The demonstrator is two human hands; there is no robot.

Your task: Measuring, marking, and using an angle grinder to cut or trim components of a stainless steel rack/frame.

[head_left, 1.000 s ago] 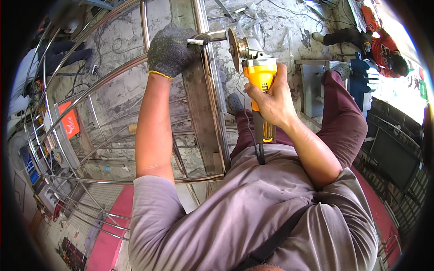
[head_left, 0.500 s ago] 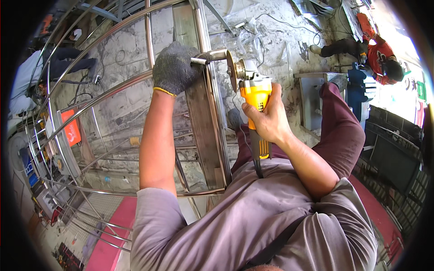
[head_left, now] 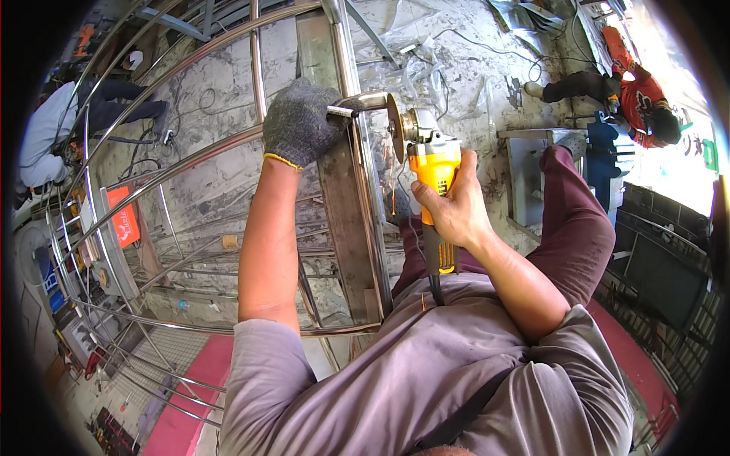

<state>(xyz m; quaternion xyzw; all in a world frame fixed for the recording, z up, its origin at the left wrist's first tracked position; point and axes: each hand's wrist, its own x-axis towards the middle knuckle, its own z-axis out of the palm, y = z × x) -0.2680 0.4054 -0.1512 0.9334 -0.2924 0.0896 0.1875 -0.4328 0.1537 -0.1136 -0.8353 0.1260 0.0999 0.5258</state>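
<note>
My left hand [head_left: 303,125], in a dark grey knit glove with a yellow cuff, is closed around a short shiny metal tube [head_left: 372,100]. A pale slim rod [head_left: 342,112] sticks out by the glove's fingers. My bare right hand [head_left: 458,205] grips a yellow and black angle grinder [head_left: 435,171] upright, its cable running down toward my shirt. The grinder's disc [head_left: 395,128] stands edge-on at the tube's right end and appears to touch it. Small orange sparks show below the disc. Under my left hand lies the rail of a tubular steel frame [head_left: 367,182].
Curved steel bars [head_left: 175,163] spread across the left. A grey metal stand [head_left: 525,178] with a blue vise-like tool [head_left: 604,156] is beside my knee. One person in red [head_left: 642,99] is at far right, another in light clothing [head_left: 49,137] at far left. Cables cross the floor.
Small orange sparks now show below the disc and near my shirt. Hands, tube and grinder sit slightly lower and further right in view, as does the surrounding scene.
</note>
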